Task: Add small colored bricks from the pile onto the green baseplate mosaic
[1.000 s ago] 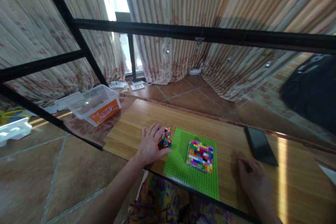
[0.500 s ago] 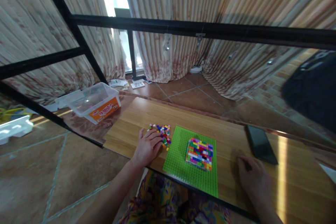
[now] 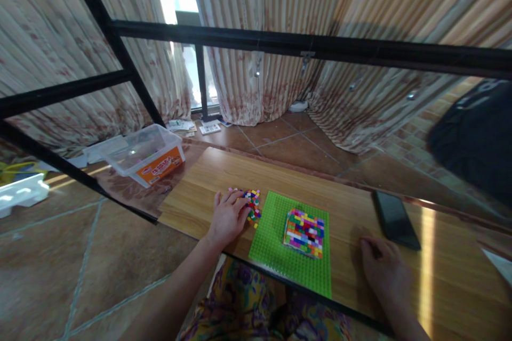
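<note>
My left hand (image 3: 228, 218) reaches over a loose pile of small coloured bricks (image 3: 253, 206), its fingers spread and touching the near side of the pile. The fingers cover part of it. To the right lies a green baseplate (image 3: 268, 245) with studs. On it stands a square block built of many-coloured toy bricks (image 3: 304, 233), with a few dark gaps in its top. My right hand (image 3: 386, 269) rests on the table right of the baseplate, fingers curled in. What it holds, if anything, is hidden.
A black phone (image 3: 396, 219) lies beyond my right hand on the wooden table (image 3: 344, 213). A clear plastic box (image 3: 154, 157) with an orange label stands on the floor at left. Black metal bars (image 3: 280, 40) cross in front of the curtains. A dark bag-like shape (image 3: 476, 133) is at right.
My left hand has shifted slightly, its fingers now drawn a little closer over the brick pile. The right hand and the built block stay as they were.
</note>
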`<state>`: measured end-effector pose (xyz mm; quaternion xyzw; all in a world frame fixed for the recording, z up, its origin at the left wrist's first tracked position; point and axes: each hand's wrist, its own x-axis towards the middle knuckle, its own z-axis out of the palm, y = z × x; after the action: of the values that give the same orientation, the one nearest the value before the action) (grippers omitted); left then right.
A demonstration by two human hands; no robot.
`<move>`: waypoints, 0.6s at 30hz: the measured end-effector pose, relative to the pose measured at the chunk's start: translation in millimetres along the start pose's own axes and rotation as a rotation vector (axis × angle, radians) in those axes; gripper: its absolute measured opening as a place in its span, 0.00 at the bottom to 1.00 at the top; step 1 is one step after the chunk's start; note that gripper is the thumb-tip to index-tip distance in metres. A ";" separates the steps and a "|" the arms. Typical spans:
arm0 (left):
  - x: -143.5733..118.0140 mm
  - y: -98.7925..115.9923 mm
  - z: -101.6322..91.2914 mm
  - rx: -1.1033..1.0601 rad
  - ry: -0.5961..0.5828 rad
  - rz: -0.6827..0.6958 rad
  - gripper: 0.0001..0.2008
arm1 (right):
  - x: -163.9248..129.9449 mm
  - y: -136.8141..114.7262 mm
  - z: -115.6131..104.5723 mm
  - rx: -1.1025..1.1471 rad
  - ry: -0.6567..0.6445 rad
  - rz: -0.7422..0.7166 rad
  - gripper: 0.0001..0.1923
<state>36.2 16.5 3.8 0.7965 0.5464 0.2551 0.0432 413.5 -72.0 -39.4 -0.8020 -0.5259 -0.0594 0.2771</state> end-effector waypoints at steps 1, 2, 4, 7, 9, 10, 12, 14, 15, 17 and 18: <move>2.0 2.8 1.6 -0.003 -0.009 0.003 0.10 | 0.0 -0.6 -0.3 0.002 0.001 -0.003 0.17; 3.3 5.1 2.9 -0.010 -0.015 0.010 0.09 | 0.0 -1.1 -0.6 0.007 0.003 -0.006 0.17; 3.6 7.7 3.9 -0.033 -0.020 0.030 0.09 | 0.0 -2.0 -1.4 0.022 -0.003 -0.020 0.17; 0.0 6.1 2.2 -0.064 -0.025 0.059 0.09 | -0.1 -1.9 -1.7 0.032 -0.004 -0.028 0.16; -2.4 3.0 0.7 -0.070 -0.033 0.065 0.09 | -0.2 -0.9 -1.2 0.033 0.001 -0.028 0.16; -2.8 1.5 0.2 -0.068 -0.033 0.061 0.09 | -0.3 -0.3 -0.8 0.034 0.002 -0.029 0.16; -1.3 -0.6 0.4 -0.054 -0.018 0.039 0.10 | -0.5 1.0 0.0 0.032 -0.001 -0.029 0.17; 2.9 -1.0 1.6 -0.030 -0.007 0.008 0.11 | -0.6 2.2 0.8 0.016 -0.002 -0.026 0.17; 5.5 -0.6 2.3 -0.016 -0.008 -0.003 0.12 | -0.6 2.7 1.1 0.009 0.001 -0.022 0.16; 10.1 0.8 3.4 0.006 -0.017 -0.011 0.12 | -0.5 3.5 1.6 -0.004 0.001 -0.011 0.16; 11.6 1.5 3.7 0.014 -0.024 -0.007 0.12 | -0.4 3.7 1.9 -0.005 -0.002 -0.008 0.16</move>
<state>42.3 27.0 5.3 0.7978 0.5505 0.2417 0.0450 416.2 -72.5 -42.5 -0.8006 -0.5291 -0.0611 0.2745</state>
